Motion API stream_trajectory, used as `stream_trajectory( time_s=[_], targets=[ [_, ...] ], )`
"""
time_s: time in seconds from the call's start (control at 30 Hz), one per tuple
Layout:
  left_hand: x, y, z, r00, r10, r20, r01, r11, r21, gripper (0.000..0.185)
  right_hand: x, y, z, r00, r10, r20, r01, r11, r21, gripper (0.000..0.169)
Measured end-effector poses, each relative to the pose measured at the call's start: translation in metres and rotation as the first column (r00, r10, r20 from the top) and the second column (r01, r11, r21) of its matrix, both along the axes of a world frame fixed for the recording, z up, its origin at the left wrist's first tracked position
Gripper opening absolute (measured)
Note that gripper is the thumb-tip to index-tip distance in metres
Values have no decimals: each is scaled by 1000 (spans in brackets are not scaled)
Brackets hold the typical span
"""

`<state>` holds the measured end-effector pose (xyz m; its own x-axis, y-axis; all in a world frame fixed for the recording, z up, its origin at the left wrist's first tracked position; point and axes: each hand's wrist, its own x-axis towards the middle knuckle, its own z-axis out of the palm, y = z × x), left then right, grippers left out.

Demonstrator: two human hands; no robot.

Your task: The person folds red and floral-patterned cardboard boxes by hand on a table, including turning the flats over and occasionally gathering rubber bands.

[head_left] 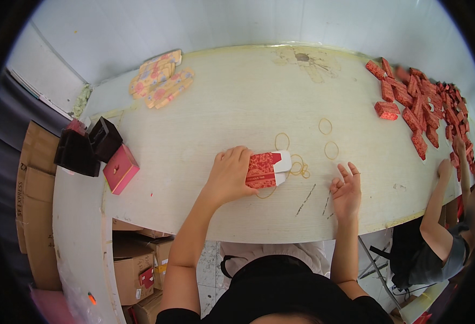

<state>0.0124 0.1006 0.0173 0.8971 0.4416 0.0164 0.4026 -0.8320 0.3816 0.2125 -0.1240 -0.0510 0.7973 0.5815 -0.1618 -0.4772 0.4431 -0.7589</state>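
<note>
My left hand point(230, 177) grips a small red patterned carton point(260, 172) from its left side, just over the table. White end flaps point(283, 162) stick out at the carton's right end. My right hand point(347, 190) is raised off to the right, palm up with fingers partly curled and apart, and nothing shows in it. Between the hands lie several yellow rubber bands point(299, 166), some overlapping. Two single bands point(331, 150) lie farther right. Part of another band shows under the carton's lower edge. Dark scribbled lines point(305, 200) mark the tabletop near my right hand.
A heap of red cartons point(419, 101) covers the table's right end, where another person's arm point(440, 206) reaches in. Flat floral cartons point(160, 79) lie at the back left. Black boxes point(105, 139) and a pink box point(121, 169) stand left. Cardboard boxes point(134, 275) sit below the table.
</note>
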Motion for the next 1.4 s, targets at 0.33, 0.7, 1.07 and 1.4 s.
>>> stream_trajectory(
  time_s=[0.33,0.7,1.07,1.4],
  targets=[
    [-28,-65,40,960,-118,254,122,993,2,90,-56,23,53,782,509,359,-503,856,-120,44],
    [-14,-91,21,916,-47,398,18,997,75,81,-67,30,54,770,481,420,-443,876,-191,34],
    [-10,-102,-1,878,-38,477,25,999,33,71,-90,47,28,883,444,152,-469,851,237,34],
    [-12,-94,-2,916,-93,389,99,995,4,69,-77,36,59,434,567,700,-443,811,-381,45]
  ],
)
